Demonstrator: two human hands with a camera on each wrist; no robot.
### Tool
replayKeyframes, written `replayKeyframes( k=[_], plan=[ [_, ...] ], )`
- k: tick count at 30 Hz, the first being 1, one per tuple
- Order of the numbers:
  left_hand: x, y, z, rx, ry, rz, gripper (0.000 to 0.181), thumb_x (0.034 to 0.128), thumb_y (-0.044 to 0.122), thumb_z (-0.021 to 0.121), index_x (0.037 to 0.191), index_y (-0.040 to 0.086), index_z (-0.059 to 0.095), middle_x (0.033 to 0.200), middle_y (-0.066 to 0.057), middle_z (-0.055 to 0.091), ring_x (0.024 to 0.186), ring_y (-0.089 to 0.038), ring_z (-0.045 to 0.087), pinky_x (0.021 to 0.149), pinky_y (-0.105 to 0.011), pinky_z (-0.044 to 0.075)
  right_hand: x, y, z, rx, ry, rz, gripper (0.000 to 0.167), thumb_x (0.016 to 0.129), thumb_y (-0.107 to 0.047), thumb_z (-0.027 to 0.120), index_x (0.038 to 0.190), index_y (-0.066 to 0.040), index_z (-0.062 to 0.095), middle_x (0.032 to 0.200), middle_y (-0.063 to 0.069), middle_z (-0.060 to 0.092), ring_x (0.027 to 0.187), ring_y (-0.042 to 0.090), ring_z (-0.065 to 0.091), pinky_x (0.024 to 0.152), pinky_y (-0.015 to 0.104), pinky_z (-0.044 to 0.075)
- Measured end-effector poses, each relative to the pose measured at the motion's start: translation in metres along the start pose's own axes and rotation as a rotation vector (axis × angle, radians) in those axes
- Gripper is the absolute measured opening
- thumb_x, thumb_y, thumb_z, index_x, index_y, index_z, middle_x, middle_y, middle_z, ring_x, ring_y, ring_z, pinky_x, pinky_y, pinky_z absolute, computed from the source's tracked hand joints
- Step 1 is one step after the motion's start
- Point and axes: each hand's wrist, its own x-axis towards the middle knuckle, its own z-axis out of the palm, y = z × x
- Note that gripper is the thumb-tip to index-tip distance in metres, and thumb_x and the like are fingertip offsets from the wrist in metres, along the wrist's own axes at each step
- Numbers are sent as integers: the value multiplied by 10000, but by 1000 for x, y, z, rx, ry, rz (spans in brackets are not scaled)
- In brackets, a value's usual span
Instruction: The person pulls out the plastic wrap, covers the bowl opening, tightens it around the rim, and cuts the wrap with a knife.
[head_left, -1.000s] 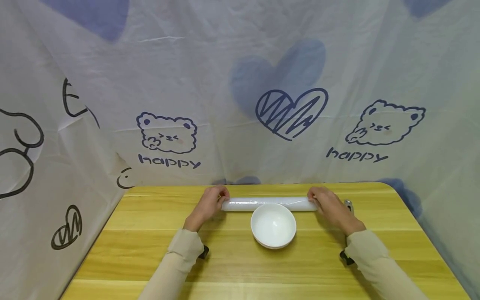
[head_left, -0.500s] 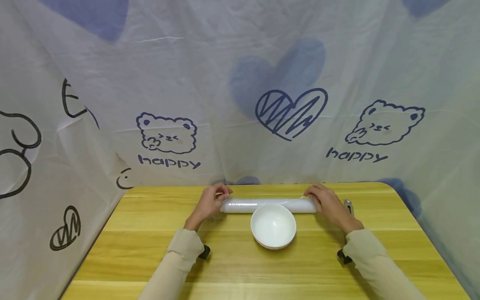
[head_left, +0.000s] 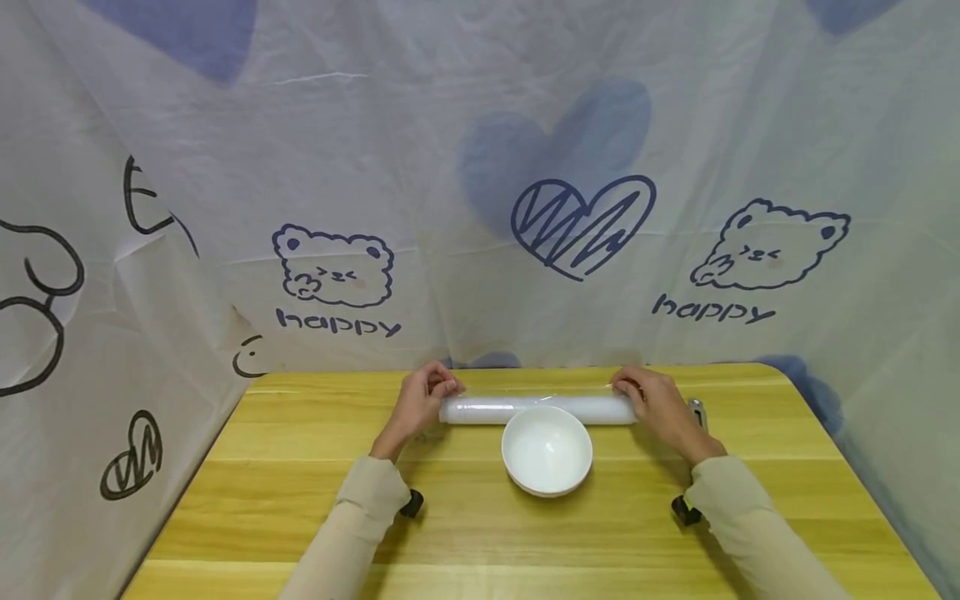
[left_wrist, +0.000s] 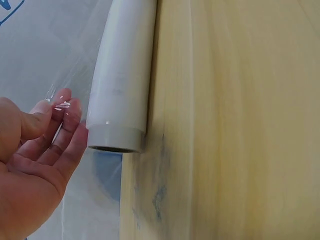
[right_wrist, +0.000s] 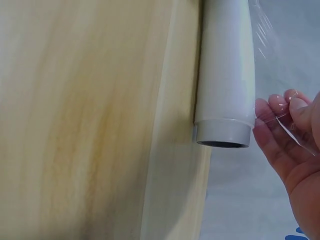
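Note:
A roll of cling film (head_left: 487,409) lies crosswise on the table behind a white bowl (head_left: 547,454). Clear film (left_wrist: 75,75) comes off the roll on its far side. At the left end of the roll my left hand (head_left: 422,402) pinches a corner of that film between thumb and fingers. My right hand (head_left: 654,406) pinches the film's other corner at the right end. Both wrist views show the hands beside the tube ends, with the film stretched thin and transparent between them. Inside the bowl nothing is visible.
A box cutter (head_left: 698,412), partly hidden by the right wrist, lies on the wooden table (head_left: 480,542). A printed cloth (head_left: 450,167) hangs right behind the table's back edge and along both sides.
Both hands have shifted slightly away from the roll, toward the back edge. More clear film now shows between them above the roll. The bowl has stayed in place.

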Motion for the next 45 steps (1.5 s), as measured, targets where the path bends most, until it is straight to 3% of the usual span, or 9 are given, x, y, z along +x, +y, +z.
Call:
replayKeyframes(
  k=[8,20,28,34,45],
  plan=[
    [2,4,2,-28,67,12,82,996,-84,591,926,-46,611,946,-190,746,915,-319,731,824,-341,610,3,-4,-1,28,11,30,123,1019,28,585,1014,5,706,904,81,700,821,216,655,737,435,589],
    [7,17,-2,-123,74,47,61,1008,-85,566,955,-56,575,953,-256,720,911,-411,712,778,-387,630,15,-8,-12,61,61,-20,122,1015,55,574,1000,22,690,871,83,686,785,202,638,682,312,573],
    [17,34,-12,-146,82,67,112,1013,-85,556,946,4,570,973,-284,704,926,-470,694,782,-414,629,28,-16,-27,50,82,-68,136,1033,48,541,1021,6,670,887,101,681,776,229,645,671,317,573],
    [26,51,-19,-136,80,88,59,1024,-73,543,974,-43,552,996,-291,696,969,-495,682,823,-512,608,39,-23,-38,50,91,-62,133,1041,38,531,1020,3,657,887,121,677,777,284,652,671,261,559],
    [34,73,-28,-123,77,102,34,1031,-67,532,1014,-60,560,1019,-292,691,970,-476,673,818,-495,613,53,-31,-56,14,108,-77,141,1055,6,523,1036,29,662,882,117,687,766,252,643,639,244,522]
  ],
)
